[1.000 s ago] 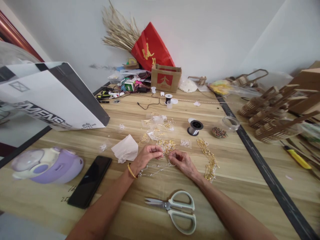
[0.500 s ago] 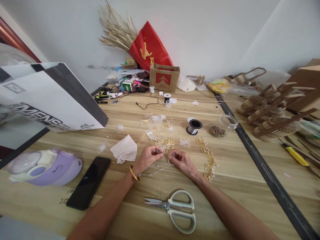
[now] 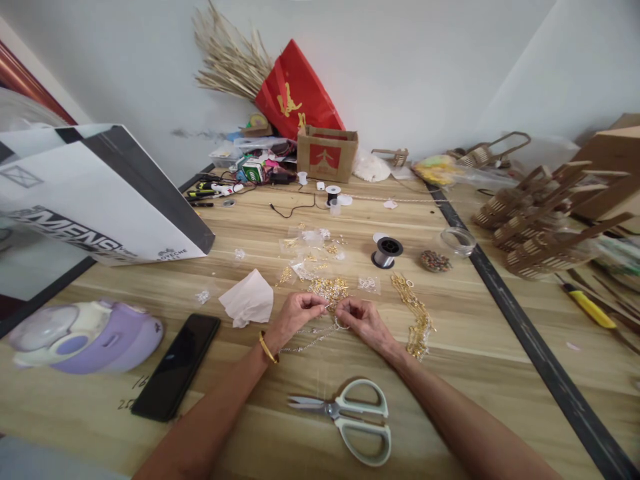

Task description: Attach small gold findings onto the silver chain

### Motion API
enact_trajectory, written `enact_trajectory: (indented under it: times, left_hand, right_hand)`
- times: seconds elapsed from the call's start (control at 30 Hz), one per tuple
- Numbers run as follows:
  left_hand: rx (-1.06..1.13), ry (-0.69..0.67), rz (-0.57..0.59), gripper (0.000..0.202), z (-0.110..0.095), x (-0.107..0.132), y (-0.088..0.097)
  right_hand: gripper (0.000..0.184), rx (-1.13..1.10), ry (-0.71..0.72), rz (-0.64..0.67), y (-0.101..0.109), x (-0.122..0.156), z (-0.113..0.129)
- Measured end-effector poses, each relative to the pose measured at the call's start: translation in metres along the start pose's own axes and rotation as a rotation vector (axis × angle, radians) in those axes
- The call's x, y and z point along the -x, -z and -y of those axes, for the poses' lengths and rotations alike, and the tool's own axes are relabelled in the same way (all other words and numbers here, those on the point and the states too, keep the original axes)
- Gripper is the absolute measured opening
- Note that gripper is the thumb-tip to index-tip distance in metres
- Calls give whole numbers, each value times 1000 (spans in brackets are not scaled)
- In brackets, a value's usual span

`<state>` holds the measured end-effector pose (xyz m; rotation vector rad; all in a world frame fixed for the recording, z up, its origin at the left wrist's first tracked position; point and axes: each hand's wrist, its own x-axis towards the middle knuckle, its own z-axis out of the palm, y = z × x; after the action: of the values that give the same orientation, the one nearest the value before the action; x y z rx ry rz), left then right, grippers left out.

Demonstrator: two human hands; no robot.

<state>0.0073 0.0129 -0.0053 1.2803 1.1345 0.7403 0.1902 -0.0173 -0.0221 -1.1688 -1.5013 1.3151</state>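
Observation:
Fingertip to fingertip, my left hand and my right hand work close together over the table, both closed in a pinch. Between and below them runs a silver beaded chain, with a ring at its end under my right fingers. My right hand pinches this chain near the ring. What the left fingertips pinch is too small to make out. Just beyond lies a heap of gold and silver beads. A bundle of gold chains rests right of my right hand. Scissors lie nearer me, blades pointing left.
At left are a black phone, a purple bottle, a tissue and a large white bag. A wire spool, a glass jar and small woven baskets stand to the right.
The view has shifted very slightly. Both hands keep the same pinch in nearly the same place, and the things on the table have not moved.

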Motion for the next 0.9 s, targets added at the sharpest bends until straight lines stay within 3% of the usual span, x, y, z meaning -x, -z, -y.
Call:
enact_trajectory:
  times: [0.9]
  left_hand:
    - [-7,-32,-25,19,1,1,-5]
  right_hand:
    - [24,-7,1,37,2,0,1]
